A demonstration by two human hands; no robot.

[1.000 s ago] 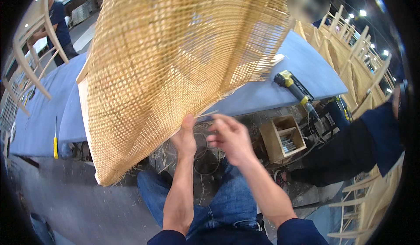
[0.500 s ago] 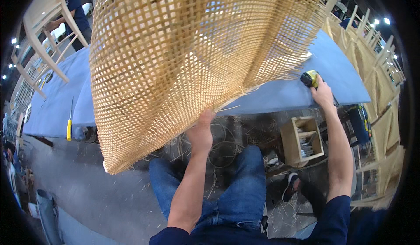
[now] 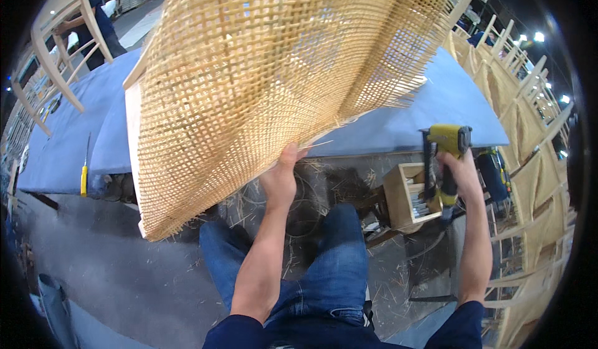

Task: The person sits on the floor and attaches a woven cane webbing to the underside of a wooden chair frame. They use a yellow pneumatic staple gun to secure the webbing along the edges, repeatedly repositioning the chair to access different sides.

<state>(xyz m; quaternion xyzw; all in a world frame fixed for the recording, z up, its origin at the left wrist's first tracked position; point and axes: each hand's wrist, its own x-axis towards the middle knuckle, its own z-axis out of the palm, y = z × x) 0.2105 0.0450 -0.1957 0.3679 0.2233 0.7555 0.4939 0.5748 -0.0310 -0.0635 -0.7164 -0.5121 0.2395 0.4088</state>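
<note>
Woven tan cane webbing sheet [image 3: 261,87] hangs loose and unfastened over the blue-covered workbench [image 3: 430,118], its edge pinched by the left hand [image 3: 281,178], while the right hand [image 3: 458,171] grips a yellow staple gun [image 3: 443,162].

Left hand [image 3: 281,181] raised mid-frame, arm stretched up from the lower edge, fingers pinched shut above. Right hand [image 3: 453,176] up at right of frame, fist clenched, forearm near vertical, elbow low.

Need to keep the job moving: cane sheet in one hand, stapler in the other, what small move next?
Probably bring the yellow staple gun in the right hand over to the cane webbing edge that the left hand pinches; the tool hangs well off to the side.
</note>
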